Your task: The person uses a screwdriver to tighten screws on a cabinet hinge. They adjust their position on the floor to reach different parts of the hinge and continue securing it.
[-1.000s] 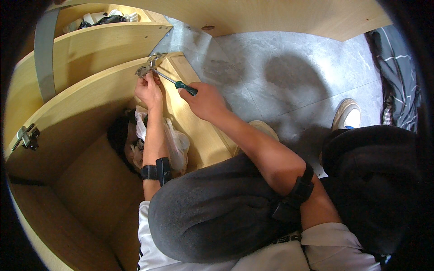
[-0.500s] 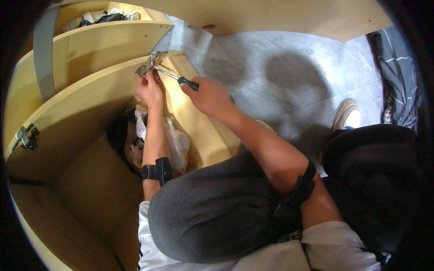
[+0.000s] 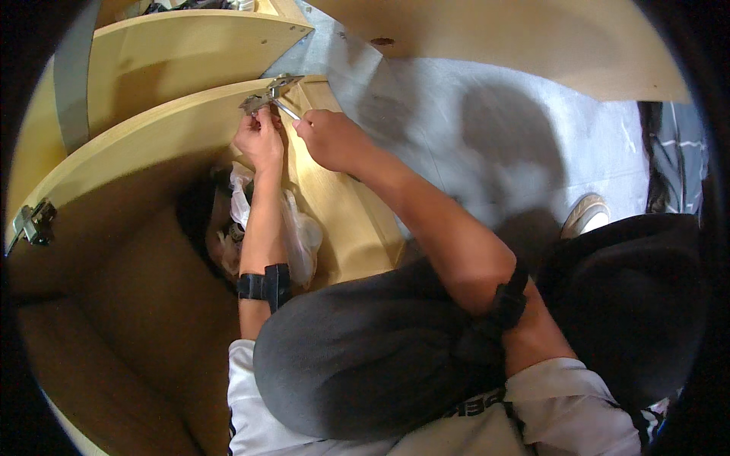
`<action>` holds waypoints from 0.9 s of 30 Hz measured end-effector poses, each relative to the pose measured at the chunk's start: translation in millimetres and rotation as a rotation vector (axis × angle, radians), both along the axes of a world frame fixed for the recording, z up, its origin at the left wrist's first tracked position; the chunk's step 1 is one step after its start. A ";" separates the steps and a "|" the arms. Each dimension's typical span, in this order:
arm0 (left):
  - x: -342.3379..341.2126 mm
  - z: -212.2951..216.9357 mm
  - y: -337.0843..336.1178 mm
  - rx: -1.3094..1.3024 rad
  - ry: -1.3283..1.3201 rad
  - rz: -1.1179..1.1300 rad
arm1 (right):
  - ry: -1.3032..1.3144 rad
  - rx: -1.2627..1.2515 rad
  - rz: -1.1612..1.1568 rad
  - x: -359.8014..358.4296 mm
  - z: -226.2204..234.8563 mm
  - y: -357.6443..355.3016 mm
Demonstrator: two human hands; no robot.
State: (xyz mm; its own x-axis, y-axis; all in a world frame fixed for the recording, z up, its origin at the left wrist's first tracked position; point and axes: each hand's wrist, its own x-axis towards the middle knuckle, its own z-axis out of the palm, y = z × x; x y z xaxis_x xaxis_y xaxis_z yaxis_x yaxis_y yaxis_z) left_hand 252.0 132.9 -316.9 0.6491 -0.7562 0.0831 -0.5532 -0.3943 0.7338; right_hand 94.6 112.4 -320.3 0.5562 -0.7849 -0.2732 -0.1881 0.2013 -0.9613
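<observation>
My right hand (image 3: 327, 140) is wrapped round a screwdriver (image 3: 287, 110), whose handle is now mostly hidden in the fist. Its metal shaft reaches up and left to a metal cabinet hinge (image 3: 258, 101) at the top edge of the wooden cabinet side. From below, my left hand (image 3: 261, 140) pinches the hinge with thumb and fingers. A plate of the hinge (image 3: 285, 82) lies against the wood by the corner. Where exactly the screwdriver's tip sits is too small to tell.
Another metal hinge (image 3: 34, 222) is fixed on the panel's left end. Plastic bags (image 3: 303, 239) lie inside the cabinet beneath my left forearm. A wooden door panel (image 3: 517, 38) hangs across the top. Grey floor tiles (image 3: 449, 144) stretch to the right, with dark fabric (image 3: 675, 156) beyond.
My right hand has moved up the screwdriver toward the hinge, covering the green handle that showed before. My left hand stays at the hinge. The view has shifted slightly.
</observation>
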 end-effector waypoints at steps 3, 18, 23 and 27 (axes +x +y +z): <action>0.3 1.2 0.0 0.005 0.106 0.063 | 0.007 0.044 0.060 19.7 -6.2 -14.8; 1.1 6.3 0.1 0.014 -0.180 -0.040 | 0.059 0.056 -0.069 54.8 -10.8 -26.8; 2.9 5.0 -1.5 0.031 -0.231 -0.016 | -0.016 0.038 -0.114 62.8 -10.5 -18.7; 5.0 1.8 -0.6 -0.043 -0.258 -0.052 | -0.099 0.116 -0.160 67.7 -10.1 -14.9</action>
State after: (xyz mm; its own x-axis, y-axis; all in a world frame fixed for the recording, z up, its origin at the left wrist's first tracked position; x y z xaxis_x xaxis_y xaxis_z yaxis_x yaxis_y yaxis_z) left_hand 257.0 132.3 -315.1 0.5622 -0.7803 0.2739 -0.7433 -0.3316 0.5810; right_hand 162.3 97.5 -330.4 0.4556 -0.8318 -0.3172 -0.0504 0.3316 -0.9421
